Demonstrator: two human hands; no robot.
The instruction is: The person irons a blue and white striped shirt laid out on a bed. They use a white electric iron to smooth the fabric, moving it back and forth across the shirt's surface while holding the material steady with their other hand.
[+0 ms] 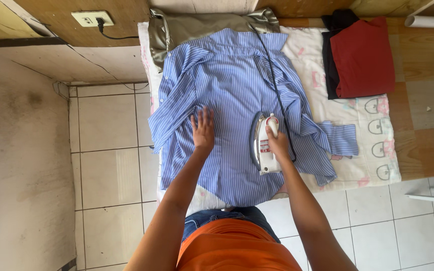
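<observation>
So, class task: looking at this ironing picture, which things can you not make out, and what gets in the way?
- Iron soleplate: head view, hidden beneath its own body.
- Right hand palm: wrapped round the handle.
- Cloth under the striped shirt: mostly covered by it.
- Cord far end: passes out of sight beyond the grey garment.
- White roll: cut off by the right edge.

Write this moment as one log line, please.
left hand flat on shirt | right hand holds iron | red cloth beside

Centre frame: our left hand (203, 129) flat on blue striped shirt (227, 80), our right hand (279, 144) gripping white iron (264, 145) w/ cord. Upper right: folded red cloth (365, 55). Upper left: wall socket (92, 18).
</observation>
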